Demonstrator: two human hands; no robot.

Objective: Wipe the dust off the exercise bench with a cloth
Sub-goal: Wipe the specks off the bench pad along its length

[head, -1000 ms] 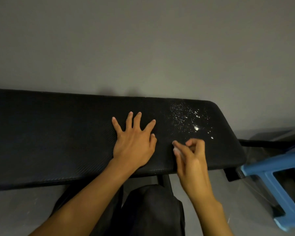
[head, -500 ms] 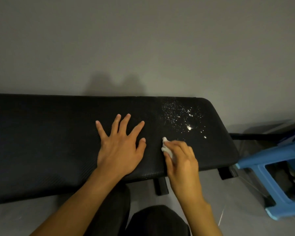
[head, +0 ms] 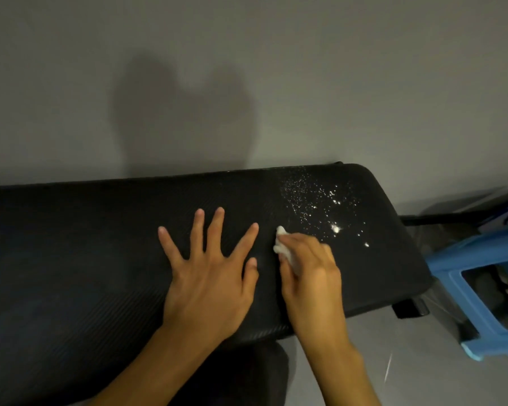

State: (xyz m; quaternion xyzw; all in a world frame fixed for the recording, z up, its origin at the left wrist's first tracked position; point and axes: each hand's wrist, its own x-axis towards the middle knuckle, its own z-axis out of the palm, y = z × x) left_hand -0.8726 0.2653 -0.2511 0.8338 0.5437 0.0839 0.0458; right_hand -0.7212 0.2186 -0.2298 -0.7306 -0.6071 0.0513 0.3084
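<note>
A black padded exercise bench [head: 85, 244] runs across the view. White dust specks [head: 320, 206] lie scattered over its right end. My left hand [head: 208, 276] rests flat on the pad with the fingers spread. Just to its right, my right hand [head: 308, 273] presses a small white cloth [head: 282, 244] onto the pad; only a corner of the cloth shows past the fingers. The cloth sits at the left edge of the dusty patch.
A blue plastic stool [head: 481, 288] stands close to the bench's right end. A grey wall [head: 247, 68] rises right behind the bench. My dark-clothed knee [head: 247, 376] is under the front edge, and a black bench foot [head: 408, 307] pokes out at the right.
My right hand came up from the front edge onto the pad and brought the cloth toward the dust. The view has moved closer to the bench. My left hand stays flat.
</note>
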